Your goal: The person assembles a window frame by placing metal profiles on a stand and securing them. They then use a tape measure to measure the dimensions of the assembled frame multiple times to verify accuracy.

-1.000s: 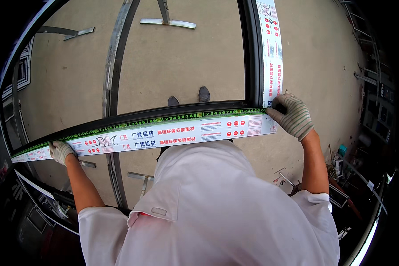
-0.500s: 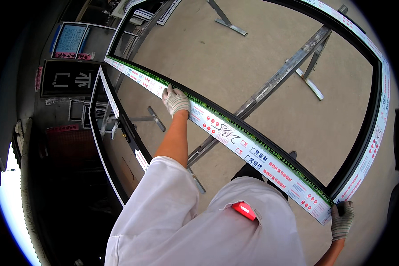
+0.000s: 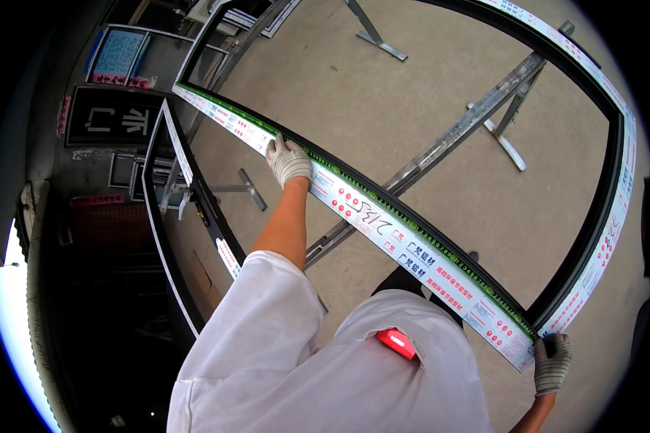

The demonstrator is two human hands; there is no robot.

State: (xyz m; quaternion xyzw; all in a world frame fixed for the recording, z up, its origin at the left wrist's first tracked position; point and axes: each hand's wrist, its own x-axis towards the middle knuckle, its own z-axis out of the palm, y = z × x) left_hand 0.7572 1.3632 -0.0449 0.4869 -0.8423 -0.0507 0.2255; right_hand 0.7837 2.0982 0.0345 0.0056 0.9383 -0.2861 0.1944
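A large black frame with white printed protective film (image 3: 383, 224) lies across sawhorse-like metal supports in front of me. Along its near rail stretches a green measuring tape (image 3: 412, 224), its markings facing up. My left hand (image 3: 290, 162), in a striped knit glove, is closed over the rail left of the middle, fingertips at the tape. At the near right corner, my gloved right hand (image 3: 552, 364) has its fingers bent around the tape's end and the frame's edge. The exact pinch there is partly hidden. No tape case can be made out.
A metal support beam (image 3: 462, 130) runs under the frame, on feet standing on the concrete floor (image 3: 303, 72). At the left stands a second, narrower frame (image 3: 188, 166) with a handle. A dark sign board (image 3: 115, 119) and further frames lie beyond it.
The view has shifted slightly. My right hand appears a little farther left at the corner; my left hand stays at the same part of the rail, and the tape still lies along it.
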